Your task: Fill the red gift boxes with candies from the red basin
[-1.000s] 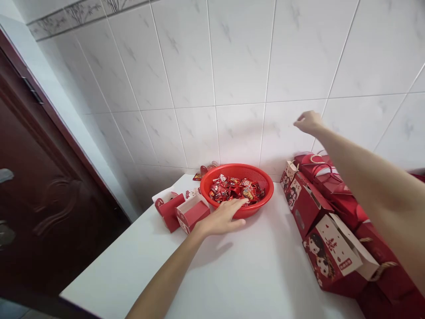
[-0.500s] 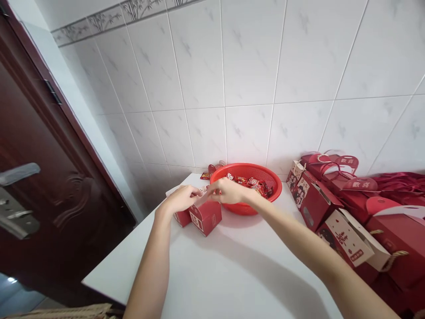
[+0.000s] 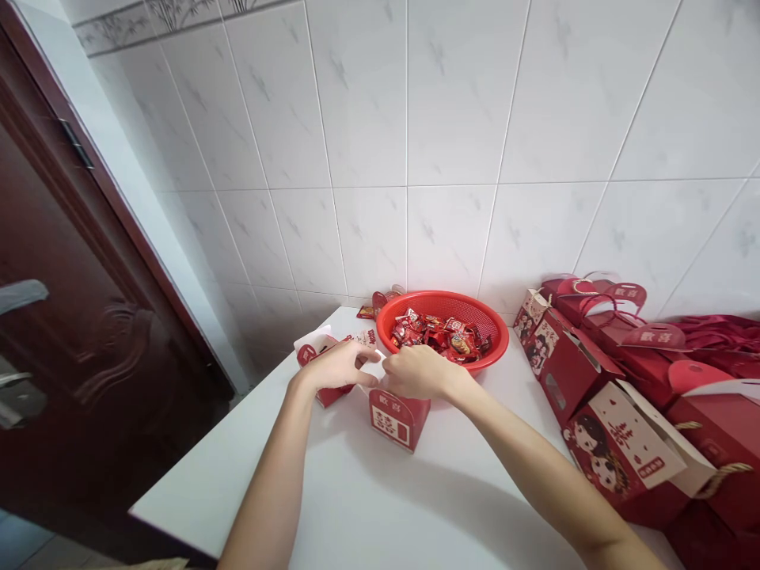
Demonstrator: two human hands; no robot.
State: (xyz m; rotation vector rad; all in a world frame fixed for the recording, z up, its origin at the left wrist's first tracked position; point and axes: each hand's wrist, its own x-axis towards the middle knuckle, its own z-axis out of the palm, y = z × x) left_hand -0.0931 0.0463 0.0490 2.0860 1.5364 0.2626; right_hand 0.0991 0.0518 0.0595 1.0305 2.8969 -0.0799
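A small red cardboard gift box [image 3: 399, 423] with a pale printed panel stands on the white tabletop, between my hands. My left hand [image 3: 341, 369] pinches a white inner flap at the box's top left, thumb and fingers curved round it. Closed fingers of my right hand [image 3: 419, 372] grip the upper edge of the same box from behind and above. Both hands hide part of its opening. Just left, partly behind my left hand, a second red box [image 3: 332, 393] stands with its top flaps up. Beyond my right hand, a red plastic basket [image 3: 502, 336] holds wrapped candies [image 3: 439, 332].
Several red and cream gift boxes [image 3: 623, 443] with rope handles are piled along the right side. A few small red items [image 3: 380, 302] lie behind the basket by the tiled wall. A dark red door [image 3: 89, 317] stands left of the table.
The gift box has moved right and nearer me, apart from the second box, and turned so its printed panel faces me. Both hands moved with it, and the view shifted slightly.
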